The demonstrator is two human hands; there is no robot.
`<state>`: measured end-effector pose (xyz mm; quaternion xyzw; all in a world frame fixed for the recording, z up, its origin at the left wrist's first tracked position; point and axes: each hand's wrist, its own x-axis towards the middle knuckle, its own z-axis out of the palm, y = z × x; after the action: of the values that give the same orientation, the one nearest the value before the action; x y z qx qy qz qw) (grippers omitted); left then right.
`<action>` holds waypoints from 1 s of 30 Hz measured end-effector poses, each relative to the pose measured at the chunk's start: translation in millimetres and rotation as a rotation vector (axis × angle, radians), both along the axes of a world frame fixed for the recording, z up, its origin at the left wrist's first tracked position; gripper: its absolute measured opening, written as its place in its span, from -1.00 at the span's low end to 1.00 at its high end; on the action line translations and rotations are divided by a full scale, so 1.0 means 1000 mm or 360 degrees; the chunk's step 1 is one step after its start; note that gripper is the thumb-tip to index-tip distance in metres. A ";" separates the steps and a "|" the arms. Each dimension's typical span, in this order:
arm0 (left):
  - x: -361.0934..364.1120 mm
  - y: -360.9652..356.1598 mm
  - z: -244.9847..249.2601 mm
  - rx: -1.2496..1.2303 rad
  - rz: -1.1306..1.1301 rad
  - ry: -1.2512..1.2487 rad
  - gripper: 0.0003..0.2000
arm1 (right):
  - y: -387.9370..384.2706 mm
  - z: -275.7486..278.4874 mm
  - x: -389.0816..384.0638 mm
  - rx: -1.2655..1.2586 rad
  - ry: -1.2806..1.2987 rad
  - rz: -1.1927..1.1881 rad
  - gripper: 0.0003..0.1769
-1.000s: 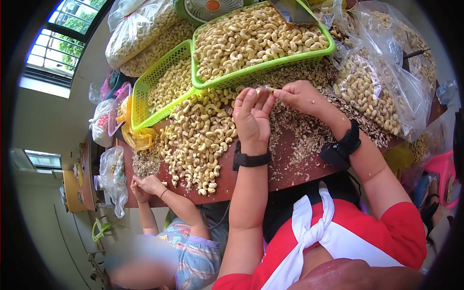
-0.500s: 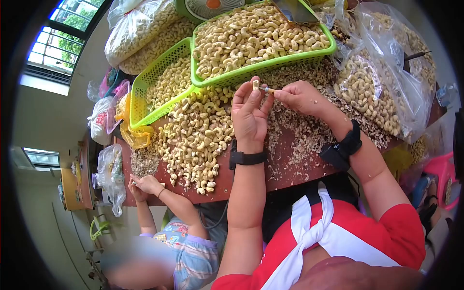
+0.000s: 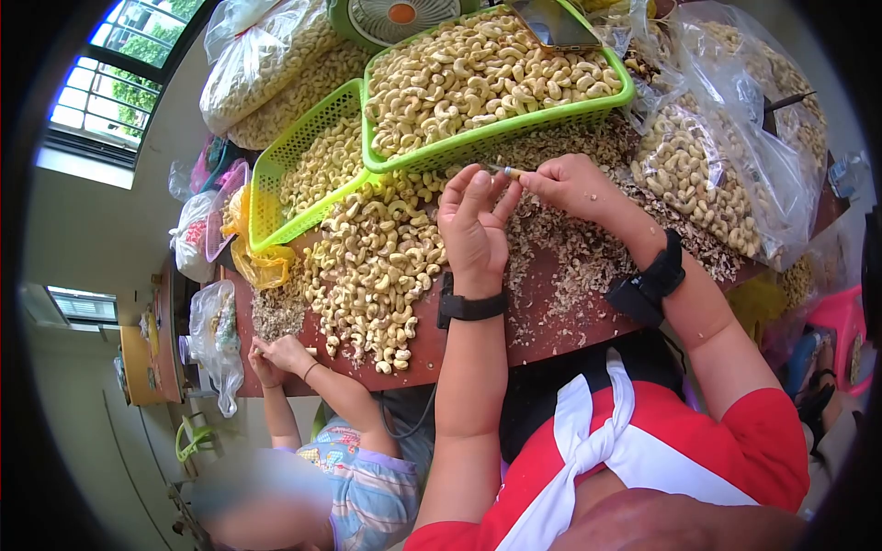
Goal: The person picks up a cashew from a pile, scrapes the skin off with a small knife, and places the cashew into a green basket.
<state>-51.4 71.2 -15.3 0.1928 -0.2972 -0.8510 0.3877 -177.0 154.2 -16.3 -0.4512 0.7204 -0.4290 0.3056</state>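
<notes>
In the head view my right hand [image 3: 571, 188] pinches a small knife [image 3: 513, 172] with a light handle; its thin tip points at my left fingers. My left hand [image 3: 475, 225] is palm up just beside it, fingers loosely curled and apart, with no nut visible in them. Below and left of that hand spreads a heap of peeled cashews [image 3: 372, 266] on the red table [image 3: 560, 321]. Brown skin flakes [image 3: 560, 266] lie beneath both hands. Behind them stands a green basket [image 3: 413, 163] full of cashews.
A second, yellow-green basket [image 3: 266, 184] holds more cashews. A phone [image 3: 556, 26] rests on the big basket, near a fan [image 3: 395, 14]. Bags of cashews [image 3: 698, 174] stand right, others [image 3: 266, 73] back left. Another person's hands [image 3: 280, 356] work at the left table edge.
The cashew that showed between my left fingertips is no longer visible there. My left fingers have shifted slightly down; the right hand still holds the knife close by.
</notes>
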 end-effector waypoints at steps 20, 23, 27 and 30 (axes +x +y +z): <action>0.003 -0.005 -0.005 0.0109 0.0052 -0.0113 -0.84 | 0.000 0.000 0.007 -0.0078 -0.0206 0.0046 -0.51; 0.002 -0.005 -0.004 0.0074 0.0015 -0.0151 -0.83 | -0.001 -0.002 0.008 -0.0094 -0.0277 0.0023 -0.52; 0.002 -0.004 -0.002 0.0009 -0.0029 -0.0096 -0.83 | -0.001 -0.001 0.008 -0.0024 -0.0221 0.0035 -0.53; 0.002 -0.002 0.000 -0.0029 -0.0019 -0.0117 -0.82 | -0.001 -0.003 0.007 -0.0083 -0.0216 0.0039 -0.54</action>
<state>-49.1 68.8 -15.8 0.2187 -0.3202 -0.8428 0.3733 -170.5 153.5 -19.7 -0.4377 0.6811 -0.4734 0.3471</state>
